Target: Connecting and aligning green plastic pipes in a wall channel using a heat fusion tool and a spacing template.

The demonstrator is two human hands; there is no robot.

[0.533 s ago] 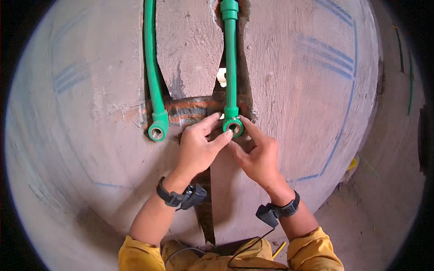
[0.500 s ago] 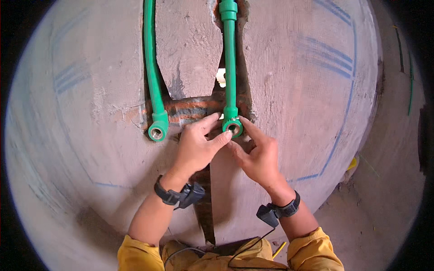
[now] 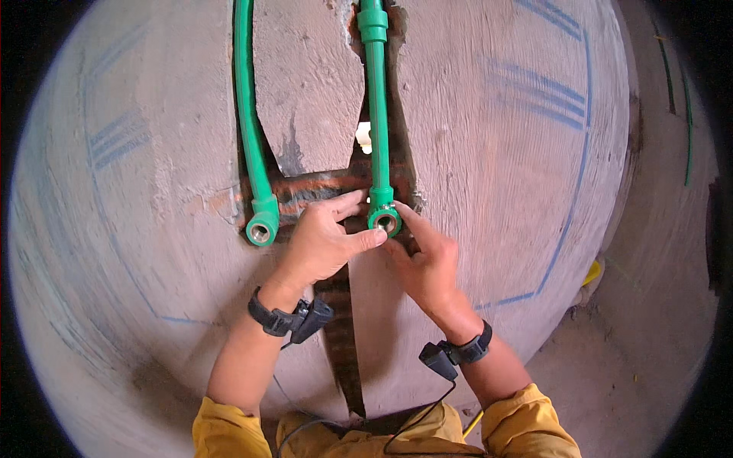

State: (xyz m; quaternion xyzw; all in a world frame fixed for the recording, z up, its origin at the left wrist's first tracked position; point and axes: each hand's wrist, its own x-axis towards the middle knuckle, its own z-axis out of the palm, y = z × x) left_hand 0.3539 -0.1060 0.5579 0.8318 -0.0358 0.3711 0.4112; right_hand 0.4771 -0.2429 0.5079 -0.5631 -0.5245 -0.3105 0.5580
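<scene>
A green pipe [image 3: 379, 114] runs down a chased wall channel to a green elbow fitting [image 3: 385, 214] with a metal threaded opening. My left hand [image 3: 324, 240] pinches the fitting from the left, thumb at its lower rim and fingers curled behind. My right hand [image 3: 427, 263] grips it from the right, index finger beside a small metal piece [image 3: 393, 204] at the fitting's top; its thumb is below. A second, curved green pipe [image 3: 244, 91] ends in a similar elbow [image 3: 261, 227] just left of my hands. A dark band of straps and devices circles each wrist.
The rough plastered wall [image 3: 496, 175] carries blue line markings and a dark vertical groove [image 3: 341, 359] below the fittings, with broken brick between the pipes. A side surface [image 3: 664, 229] runs along the right. A yellow object [image 3: 590, 272] lies at lower right. Cables trail from the wrist devices.
The view has shifted slightly, so wall, pipes and hands appear further left. Both hands keep almost the same grip on the right elbow fitting.
</scene>
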